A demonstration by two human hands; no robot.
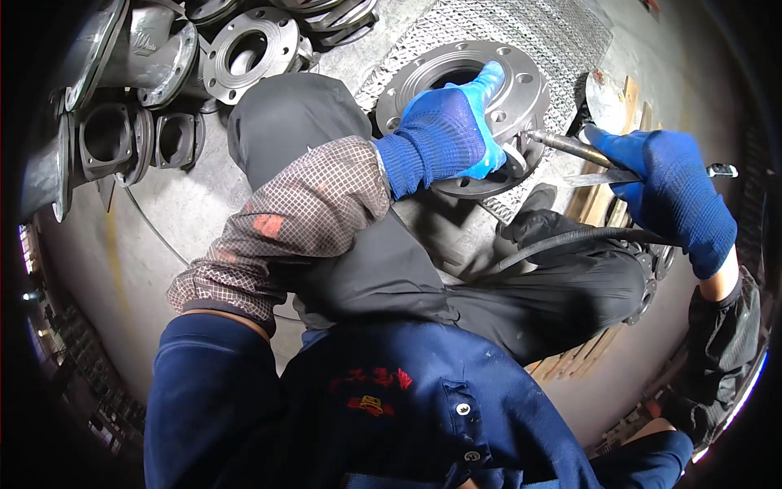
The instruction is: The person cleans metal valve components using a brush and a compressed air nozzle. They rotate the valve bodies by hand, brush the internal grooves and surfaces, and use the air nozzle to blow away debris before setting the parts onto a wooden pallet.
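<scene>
A grey metal flanged pipe fitting (525, 90) with bolt holes round its face lies in front of me on a patterned metal sheet. My left hand (456, 122), in a blue glove, grips its near side, thumb laid across the face and fingers over the rim. In my gloved right hand (668, 175) is a slim rod-shaped tool (574, 147), perhaps a pencil grinder, its tip at the flange's right edge. A flat metal blade (595, 178) also runs through that hand, below the rod. Whether the tip touches metal I cannot tell.
Several flanged castings (251, 55) are piled at the upper left. The patterned metal sheet (562, 33) covers floor beyond the fitting. A ribbed hose (570, 238) crosses my right leg. Wooden slats (582, 354) lie at the right, and a thin cable (155, 230) trails across the left floor.
</scene>
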